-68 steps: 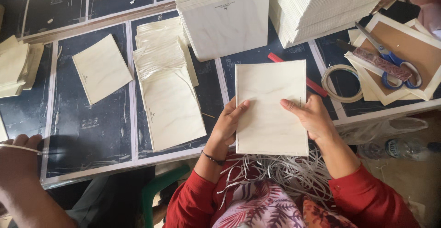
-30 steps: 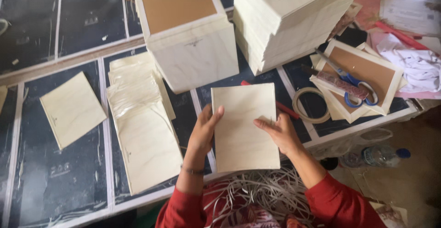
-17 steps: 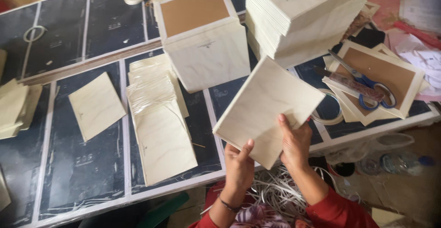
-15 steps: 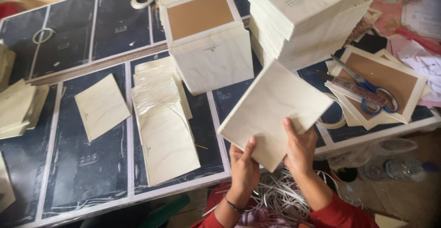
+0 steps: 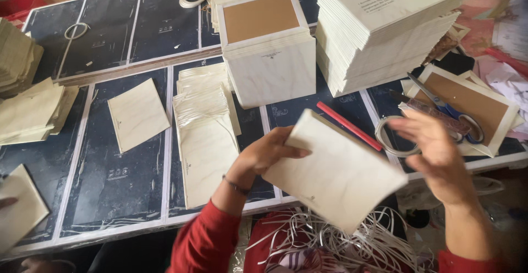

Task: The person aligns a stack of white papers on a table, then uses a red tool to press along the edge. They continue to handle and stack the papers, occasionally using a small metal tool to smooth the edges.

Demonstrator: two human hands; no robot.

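Left hand (image 5: pixel 264 155) grips the cream card (image 5: pixel 338 171) at its upper-left edge, thumb on top, fingers under; card sits tilted over the near edge of the counter (image 5: pixel 132 190), above a tangle of white strips (image 5: pixel 330 240) in the lap; right hand (image 5: pixel 434 149) is off the card, fingers spread & loose, holding nothing, hovering just by the tape ring (image 5: pixel 393 135) & red pencil (image 5: pixel 349 125). Card looks light, thin but fairly stiff, prob. a folded cover w/ smooth face, so a bit slippery & easy to crease at corners; best held by the edges w/ flat fingers, not pinched mid-panel. Stack of similar sheets (image 5: pixel 206 135) lies to the left on the counter; scissors (image 5: pixel 445 108) farther right.
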